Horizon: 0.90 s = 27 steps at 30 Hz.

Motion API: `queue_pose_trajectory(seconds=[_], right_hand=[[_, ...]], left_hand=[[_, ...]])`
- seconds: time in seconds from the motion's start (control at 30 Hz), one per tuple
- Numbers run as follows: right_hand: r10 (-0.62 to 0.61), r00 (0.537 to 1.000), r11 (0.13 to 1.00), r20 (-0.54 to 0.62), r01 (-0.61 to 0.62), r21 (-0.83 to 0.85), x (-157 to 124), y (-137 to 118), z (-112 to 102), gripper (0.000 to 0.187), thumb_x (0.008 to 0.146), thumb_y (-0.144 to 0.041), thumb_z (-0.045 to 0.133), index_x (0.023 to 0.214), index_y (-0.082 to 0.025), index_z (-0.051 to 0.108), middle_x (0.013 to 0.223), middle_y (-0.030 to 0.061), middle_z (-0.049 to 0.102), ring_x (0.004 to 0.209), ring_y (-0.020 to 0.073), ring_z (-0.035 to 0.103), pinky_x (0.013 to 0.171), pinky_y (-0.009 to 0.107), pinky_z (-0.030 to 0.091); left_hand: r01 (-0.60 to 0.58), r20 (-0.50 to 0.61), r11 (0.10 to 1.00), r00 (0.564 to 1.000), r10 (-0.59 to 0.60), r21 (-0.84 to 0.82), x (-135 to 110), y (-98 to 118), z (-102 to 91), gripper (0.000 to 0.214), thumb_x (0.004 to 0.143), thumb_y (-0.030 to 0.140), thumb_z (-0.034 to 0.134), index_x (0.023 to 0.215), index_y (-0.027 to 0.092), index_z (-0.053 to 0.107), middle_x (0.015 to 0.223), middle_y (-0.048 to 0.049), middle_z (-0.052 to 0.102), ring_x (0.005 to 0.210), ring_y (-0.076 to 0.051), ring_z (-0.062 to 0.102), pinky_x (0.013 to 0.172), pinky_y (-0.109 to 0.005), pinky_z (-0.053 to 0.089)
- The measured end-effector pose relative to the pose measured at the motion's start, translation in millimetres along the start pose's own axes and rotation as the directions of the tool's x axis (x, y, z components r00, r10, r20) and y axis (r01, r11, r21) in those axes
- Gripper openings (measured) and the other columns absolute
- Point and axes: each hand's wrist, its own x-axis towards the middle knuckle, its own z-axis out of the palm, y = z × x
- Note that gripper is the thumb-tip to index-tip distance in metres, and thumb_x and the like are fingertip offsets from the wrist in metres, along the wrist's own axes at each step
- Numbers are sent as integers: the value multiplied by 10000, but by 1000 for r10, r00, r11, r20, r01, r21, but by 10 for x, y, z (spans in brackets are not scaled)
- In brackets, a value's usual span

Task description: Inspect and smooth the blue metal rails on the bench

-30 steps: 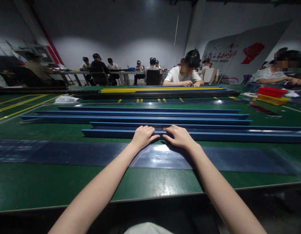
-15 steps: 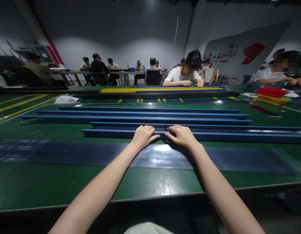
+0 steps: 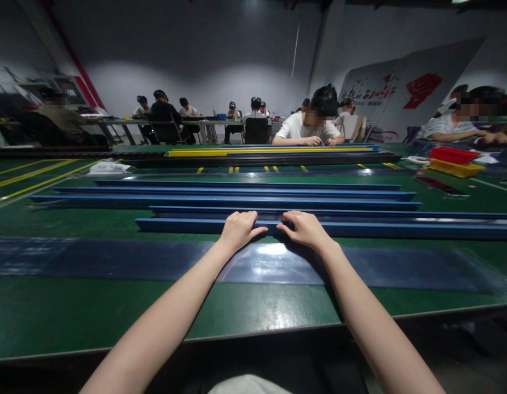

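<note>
A long blue channel profile (image 3: 183,225) lies across the green table (image 3: 253,312) in front of me. My left hand (image 3: 240,230) grips its near wall, fingers curled over the top and thumb along the front. A short way to the right, my right hand (image 3: 301,227) grips the same wall, its thumb pointing at the other thumb. The fingertips of both hands are partly hidden inside the channel. More blue profiles (image 3: 237,200) rest parallel just beyond. Between me and the held profile, a clear plastic strip (image 3: 126,260) lies flat under my wrists.
Yellow strips (image 3: 200,152) and a black profile (image 3: 261,160) lie farther back, in front of a seated co-worker (image 3: 306,126). To the right are red (image 3: 453,155) and yellow trays (image 3: 454,168) and a phone (image 3: 442,186). A white packet (image 3: 109,167) sits at left.
The view has shifted very slightly, so everything sits a little farther left. Both hands keep their grip on the blue profile, with hardly any finger movement.
</note>
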Motion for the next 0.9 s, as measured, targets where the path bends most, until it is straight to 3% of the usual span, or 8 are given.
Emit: queue_pose_trajectory(seconds=[0.47, 0.9], right_hand=[[5, 1000, 1000, 1, -5, -2, -11, 1, 2, 360, 852, -453, 420, 987, -196, 633, 993, 78, 653, 942, 186, 576, 750, 258, 393], [-29, 998, 998, 49, 32, -62, 11, -78, 19, 300, 878, -395, 396, 904, -185, 608, 929, 80, 646, 864, 178, 580, 658, 246, 349]], left_hand=[[-50, -30, 998, 998, 49, -30, -12, -22, 26, 395, 839, 527, 445, 778, 163, 584, 766, -43, 644, 702, -161, 592, 632, -277, 354], [-64, -33, 998, 997, 63, -8, -7, -15, 19, 385, 839, 517, 453, 746, 163, 572, 751, -44, 638, 729, -173, 581, 630, -284, 350]])
